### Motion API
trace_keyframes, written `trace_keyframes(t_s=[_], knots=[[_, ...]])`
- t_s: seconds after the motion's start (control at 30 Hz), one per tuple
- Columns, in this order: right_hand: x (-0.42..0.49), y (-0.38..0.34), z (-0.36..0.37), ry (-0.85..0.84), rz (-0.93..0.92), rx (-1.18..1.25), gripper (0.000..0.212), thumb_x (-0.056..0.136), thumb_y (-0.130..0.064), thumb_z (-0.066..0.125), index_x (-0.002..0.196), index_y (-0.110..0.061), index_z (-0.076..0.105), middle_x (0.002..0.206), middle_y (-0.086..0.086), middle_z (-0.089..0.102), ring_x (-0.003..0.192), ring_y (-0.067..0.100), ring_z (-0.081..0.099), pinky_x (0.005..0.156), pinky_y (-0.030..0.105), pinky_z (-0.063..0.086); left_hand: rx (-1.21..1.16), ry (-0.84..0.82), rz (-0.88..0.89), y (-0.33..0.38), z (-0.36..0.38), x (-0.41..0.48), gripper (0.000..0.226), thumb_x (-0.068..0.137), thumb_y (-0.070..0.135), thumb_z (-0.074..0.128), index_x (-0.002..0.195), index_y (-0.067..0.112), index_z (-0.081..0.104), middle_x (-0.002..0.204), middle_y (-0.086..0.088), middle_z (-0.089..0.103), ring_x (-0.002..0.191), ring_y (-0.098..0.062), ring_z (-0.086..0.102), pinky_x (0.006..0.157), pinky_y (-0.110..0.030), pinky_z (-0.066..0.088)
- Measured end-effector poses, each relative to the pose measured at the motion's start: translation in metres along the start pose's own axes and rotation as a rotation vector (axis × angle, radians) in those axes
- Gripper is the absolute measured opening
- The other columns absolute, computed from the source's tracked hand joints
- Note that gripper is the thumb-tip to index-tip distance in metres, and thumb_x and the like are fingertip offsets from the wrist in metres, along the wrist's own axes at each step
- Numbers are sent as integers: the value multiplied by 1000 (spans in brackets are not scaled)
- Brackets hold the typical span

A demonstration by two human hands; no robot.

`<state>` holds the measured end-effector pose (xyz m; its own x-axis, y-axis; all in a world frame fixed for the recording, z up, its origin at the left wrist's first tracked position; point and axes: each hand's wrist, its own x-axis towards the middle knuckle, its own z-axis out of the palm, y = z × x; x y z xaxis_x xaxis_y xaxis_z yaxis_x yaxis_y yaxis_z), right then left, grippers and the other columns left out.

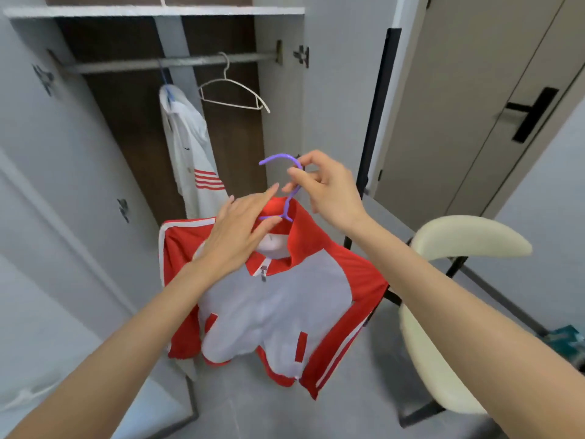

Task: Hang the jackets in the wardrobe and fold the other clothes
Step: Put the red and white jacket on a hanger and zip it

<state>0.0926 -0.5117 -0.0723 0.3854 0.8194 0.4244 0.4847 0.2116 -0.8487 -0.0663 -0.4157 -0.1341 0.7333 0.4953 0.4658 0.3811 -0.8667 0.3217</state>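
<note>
A red and white zip jacket (278, 305) hangs on a purple hanger (289, 198) in front of the open wardrobe. My right hand (326, 191) pinches the hanger's neck just below its hook. At the jacket's collar my left hand (237, 232) lies with straight fingers, touching the hanger's shoulder bar. Above, the wardrobe rail (164, 63) carries a white jacket with red stripes (190, 153) on a blue hanger and an empty white hanger (234, 93).
The wardrobe's doors stand open: left door (47, 137), right door (285, 106). A cream chair with black legs (443, 312) stands close on the right. Behind it is a grey room door with a black handle (531, 112). The floor is grey tile.
</note>
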Motion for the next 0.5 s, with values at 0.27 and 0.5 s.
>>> trace_keyframes(t_s=[0.27, 0.5], knots=[[59, -16, 28, -62, -134, 97, 5, 95, -25, 55, 91, -24, 57, 87, -9, 74, 84, 5, 63, 76, 26, 42, 84, 73, 61, -30, -27, 31, 24, 100, 11, 43, 84, 9, 61, 82, -5, 60, 79, -24, 53, 80, -44, 43], [96, 81, -3, -278, 103, -415, 30, 97, -48, 43, 91, -20, 51, 85, -6, 55, 93, 18, 44, 83, 32, 36, -132, 250, -136, -58, 8, 75, 25, 98, 7, 47, 79, 9, 63, 78, -3, 62, 75, -23, 54, 77, -44, 43]])
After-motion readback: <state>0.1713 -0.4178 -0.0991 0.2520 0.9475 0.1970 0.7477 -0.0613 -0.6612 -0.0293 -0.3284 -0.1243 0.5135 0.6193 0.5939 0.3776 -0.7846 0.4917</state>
